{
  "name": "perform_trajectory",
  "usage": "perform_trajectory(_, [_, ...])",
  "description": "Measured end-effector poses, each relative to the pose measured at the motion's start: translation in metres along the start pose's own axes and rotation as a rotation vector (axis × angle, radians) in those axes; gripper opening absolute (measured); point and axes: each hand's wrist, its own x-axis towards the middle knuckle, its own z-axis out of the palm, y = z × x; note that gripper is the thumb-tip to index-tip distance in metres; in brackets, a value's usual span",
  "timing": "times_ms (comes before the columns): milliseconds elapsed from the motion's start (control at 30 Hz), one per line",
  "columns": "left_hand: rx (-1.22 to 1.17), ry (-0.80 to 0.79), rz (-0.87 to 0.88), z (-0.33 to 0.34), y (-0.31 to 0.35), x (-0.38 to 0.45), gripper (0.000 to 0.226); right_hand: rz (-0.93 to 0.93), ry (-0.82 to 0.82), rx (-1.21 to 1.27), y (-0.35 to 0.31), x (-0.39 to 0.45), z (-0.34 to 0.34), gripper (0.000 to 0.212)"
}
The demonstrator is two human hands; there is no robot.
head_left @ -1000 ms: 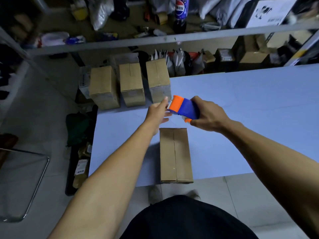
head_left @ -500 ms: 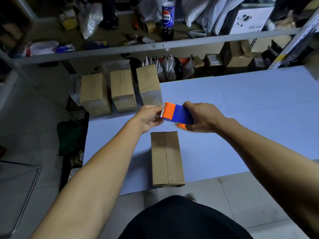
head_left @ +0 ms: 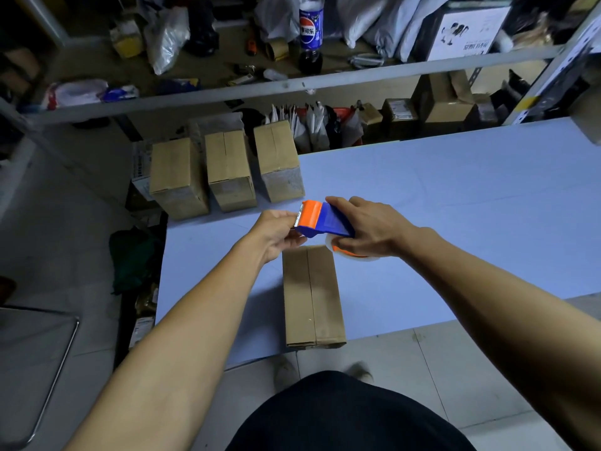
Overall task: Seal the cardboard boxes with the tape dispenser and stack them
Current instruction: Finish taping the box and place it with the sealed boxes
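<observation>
A blue and orange tape dispenser [head_left: 325, 219] with a clear tape roll hangs just above the table, held by my right hand [head_left: 370, 231]. My left hand [head_left: 276, 234] has its fingers pinched at the dispenser's toothed orange end; whether it holds the tape end I cannot tell. Directly below lies a long cardboard box [head_left: 312, 294], flaps closed, its near end at the table's front edge. Three more cardboard boxes [head_left: 227, 170] stand side by side at the table's far left corner.
The pale blue table [head_left: 455, 222] stretches to the right. Behind it are metal shelves [head_left: 260, 89] crowded with bags, a cola bottle [head_left: 310, 30] and more cartons. A chair frame [head_left: 48, 369] stands on the floor at left.
My left hand has curled in and now pinches at the dispenser's cutter end. Both hands and the dispenser have come slightly closer to the near box.
</observation>
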Motion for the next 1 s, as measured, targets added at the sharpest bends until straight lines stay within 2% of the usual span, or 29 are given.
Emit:
perform_trajectory(133, [0.104, 0.033, 0.043, -0.001, -0.004, -0.005, 0.011, -0.045, -0.004, 0.000, -0.002, 0.003, 0.004, 0.065])
perform_trajectory(267, [0.080, 0.104, 0.069, -0.009, -0.009, -0.006, 0.005, -0.063, -0.020, 0.017, 0.002, 0.000, 0.005, 0.059])
perform_trajectory(567, [0.056, 0.302, 0.097, -0.035, -0.030, -0.007, 0.020, -0.066, -0.061, -0.023, 0.016, -0.006, 0.005, 0.052])
perform_trajectory(1000, [0.036, 0.398, 0.055, -0.048, -0.053, 0.002, 0.017, 0.002, -0.109, 0.044, 0.034, -0.021, 0.015, 0.053])
